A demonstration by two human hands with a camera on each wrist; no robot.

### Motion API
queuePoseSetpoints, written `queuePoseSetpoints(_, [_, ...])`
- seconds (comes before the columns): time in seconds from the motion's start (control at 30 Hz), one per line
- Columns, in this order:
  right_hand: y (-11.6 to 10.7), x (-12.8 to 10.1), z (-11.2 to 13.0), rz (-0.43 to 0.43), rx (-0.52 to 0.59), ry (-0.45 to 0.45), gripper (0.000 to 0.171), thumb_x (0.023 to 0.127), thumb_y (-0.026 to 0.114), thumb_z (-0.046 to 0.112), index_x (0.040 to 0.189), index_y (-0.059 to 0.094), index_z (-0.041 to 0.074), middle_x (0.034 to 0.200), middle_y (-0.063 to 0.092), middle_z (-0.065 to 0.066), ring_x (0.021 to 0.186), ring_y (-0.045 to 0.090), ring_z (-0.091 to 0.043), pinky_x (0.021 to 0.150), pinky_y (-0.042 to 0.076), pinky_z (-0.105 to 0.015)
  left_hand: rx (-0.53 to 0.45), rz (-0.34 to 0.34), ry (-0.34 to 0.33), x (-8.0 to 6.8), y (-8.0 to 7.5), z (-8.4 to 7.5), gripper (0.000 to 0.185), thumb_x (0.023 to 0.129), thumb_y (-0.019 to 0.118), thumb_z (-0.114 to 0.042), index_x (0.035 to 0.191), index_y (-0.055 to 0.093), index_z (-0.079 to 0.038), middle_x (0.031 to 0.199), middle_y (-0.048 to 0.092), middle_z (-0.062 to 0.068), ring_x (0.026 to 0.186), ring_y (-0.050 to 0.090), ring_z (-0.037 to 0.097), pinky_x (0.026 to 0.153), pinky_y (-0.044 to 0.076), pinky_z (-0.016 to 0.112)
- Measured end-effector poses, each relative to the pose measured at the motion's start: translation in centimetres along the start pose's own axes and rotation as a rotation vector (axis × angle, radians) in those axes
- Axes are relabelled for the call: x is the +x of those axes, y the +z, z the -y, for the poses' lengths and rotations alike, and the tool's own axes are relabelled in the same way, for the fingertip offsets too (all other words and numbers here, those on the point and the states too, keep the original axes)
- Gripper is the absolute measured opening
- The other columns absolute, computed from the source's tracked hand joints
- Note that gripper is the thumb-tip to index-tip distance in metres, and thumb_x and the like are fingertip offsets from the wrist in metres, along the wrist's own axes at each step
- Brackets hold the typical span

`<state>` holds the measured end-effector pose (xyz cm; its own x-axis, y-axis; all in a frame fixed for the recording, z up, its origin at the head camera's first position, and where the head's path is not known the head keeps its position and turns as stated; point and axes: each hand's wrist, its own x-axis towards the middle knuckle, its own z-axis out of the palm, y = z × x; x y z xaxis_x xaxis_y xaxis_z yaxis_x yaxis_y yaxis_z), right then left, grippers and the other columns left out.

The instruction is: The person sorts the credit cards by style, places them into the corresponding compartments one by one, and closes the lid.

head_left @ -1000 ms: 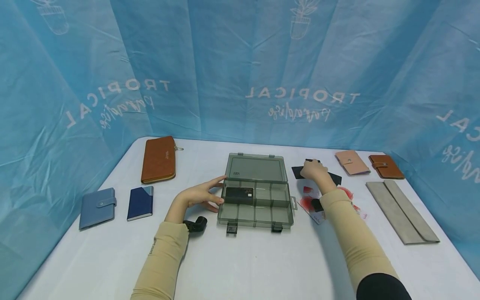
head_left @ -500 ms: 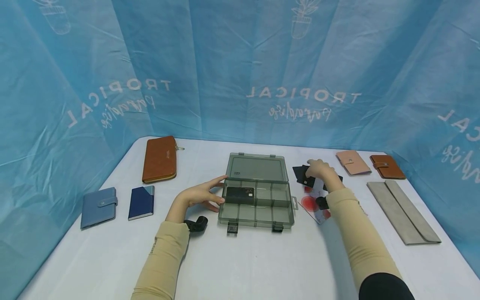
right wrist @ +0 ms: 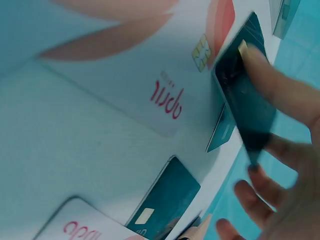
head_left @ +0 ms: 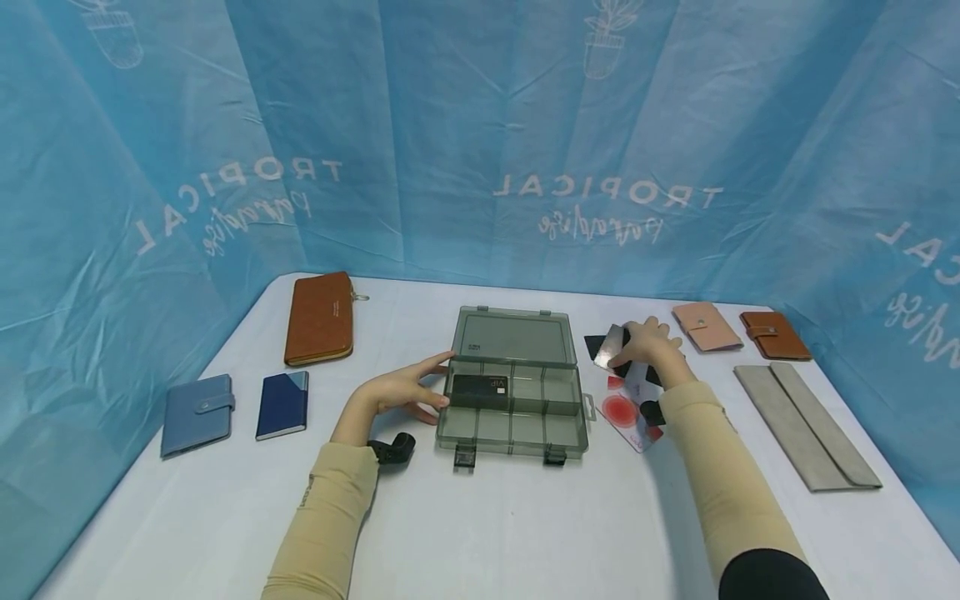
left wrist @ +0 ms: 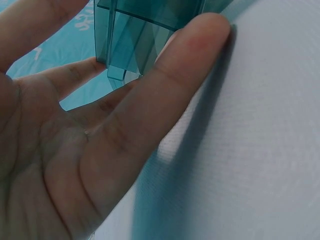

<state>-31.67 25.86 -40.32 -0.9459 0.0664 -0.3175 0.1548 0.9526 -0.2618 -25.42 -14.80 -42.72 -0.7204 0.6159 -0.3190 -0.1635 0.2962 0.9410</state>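
- The right hand [head_left: 648,343] pinches a dark card [head_left: 611,347] by one edge between fingertips and thumb, tilted up off the table just right of the open organiser box [head_left: 513,392]. In the right wrist view the same card [right wrist: 245,95] stands on edge, a fingertip on its top corner.
- Below the grip lie more loose cards: a white card with red shapes [head_left: 626,412] and another dark card [head_left: 596,342] partly behind the held one.
- The card looks thin, light, stiff and smooth (likely slippery face to face) — a pinch across opposite edges or at a corner seems the surest hold, since a flat card offers little to lift by.
- The left hand [head_left: 401,390] is relaxed and unclenched, its straight fingers resting against the left wall of the box; the left wrist view shows the fingers [left wrist: 165,85] against the tinted plastic.
- Inside the box, in the compartment nearest the left hand, a black card [head_left: 480,386] lies flat.
- The white table [head_left: 525,533] is flat and matt — well away from either grip lie a brown zip wallet [head_left: 318,318], a blue snap wallet [head_left: 197,414], a navy card case [head_left: 282,405], pink [head_left: 703,326] and brown [head_left: 774,334] card holders, and a grey felt pouch [head_left: 802,423].
- A blue printed backdrop [head_left: 480,142] closes in three sides.
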Motion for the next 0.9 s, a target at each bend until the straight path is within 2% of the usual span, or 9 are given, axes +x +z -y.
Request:
queuePoseSetpoints(0.1, [0.0, 0.0, -0.2, -0.111, 0.046, -0.028, 0.069, 0.08, 0.07, 0.03, 0.134, 0.04, -0.002, 0.131, 0.026, -0.035, 0.12, 0.021, -0.051, 0.094, 0.02, -0.07, -0.001, 0.0, -0.002, 0.0, 0.0, 0.1, 0.087, 0.086, 0.062, -0.003, 0.151, 0.006, -0.021, 0.152, 0.004, 0.019, 0.094, 0.056, 0.025, 0.078, 0.056, 0.045])
queuePoseSetpoints(0.2, [0.0, 0.0, -0.3, -0.19, 0.17, -0.056, 0.051, 0.086, 0.064, 0.023, 0.127, 0.048, -0.003, 0.126, 0.039, -0.031, 0.115, 0.033, -0.046, 0.094, 0.025, -0.065, -0.003, -0.001, -0.004, 0.0, 0.0, 0.1, 0.087, 0.086, 0.063, -0.003, 0.15, 0.006, -0.022, 0.152, 0.004, 0.019, 0.094, 0.056, 0.025, 0.078, 0.056, 0.045])
queuePoseSetpoints(0.37, [-0.4, -0.2, -0.4, -0.194, 0.448, -0.11, 0.033, 0.095, 0.049, 0.015, 0.118, 0.052, -0.008, 0.116, 0.052, -0.027, 0.104, 0.047, -0.038, 0.096, 0.039, -0.054, -0.004, 0.001, -0.003, 0.0, 0.0, 0.0, 0.087, 0.086, 0.063, -0.003, 0.15, 0.006, -0.022, 0.152, 0.004, 0.019, 0.093, 0.057, 0.024, 0.078, 0.055, 0.045])
queuePoseSetpoints(0.47, [-0.7, -0.6, 0.0, -0.201, 0.567, -0.117, 0.032, 0.096, 0.045, 0.014, 0.119, 0.049, -0.009, 0.117, 0.05, -0.028, 0.106, 0.047, -0.038, 0.097, 0.039, -0.052, -0.006, 0.003, -0.003, -0.1, 0.0, 0.0, 0.087, 0.087, 0.062, -0.003, 0.15, 0.006, -0.022, 0.152, 0.004, 0.019, 0.093, 0.057, 0.024, 0.078, 0.055, 0.045])
queuePoseSetpoints(0.63, [-1.4, -1.4, 1.4, -0.221, 0.698, -0.112, 0.037, 0.096, 0.047, 0.014, 0.126, 0.044, -0.008, 0.126, 0.045, -0.028, 0.115, 0.044, -0.038, 0.101, 0.037, -0.05, -0.005, -0.002, -0.005, -0.1, 0.1, -0.1, 0.086, 0.087, 0.061, -0.002, 0.15, 0.006, -0.022, 0.152, 0.004, 0.019, 0.093, 0.056, 0.025, 0.078, 0.056, 0.045])
queuePoseSetpoints(0.77, [-1.8, -2.4, 3.1, -0.186, 0.773, -0.157, 0.042, 0.096, 0.047, 0.01, 0.135, 0.038, -0.002, 0.124, 0.044, -0.027, 0.106, 0.049, -0.037, 0.094, 0.042, -0.052, -0.001, -0.003, -0.008, 0.0, 0.1, -0.1, 0.087, 0.087, 0.062, -0.003, 0.15, 0.006, -0.022, 0.151, 0.004, 0.019, 0.093, 0.057, 0.024, 0.077, 0.056, 0.045])
queuePoseSetpoints(0.9, [-2.0, -3.6, 5.2, -0.106, 0.8, -0.246, 0.048, 0.095, 0.049, 0.007, 0.14, 0.033, 0.004, 0.111, 0.043, -0.018, 0.095, 0.05, -0.032, 0.087, 0.044, -0.051, 0.0, -0.002, -0.004, 0.0, 0.0, 0.0, 0.087, 0.087, 0.063, -0.004, 0.15, 0.006, -0.022, 0.151, 0.004, 0.019, 0.092, 0.057, 0.024, 0.077, 0.056, 0.044])
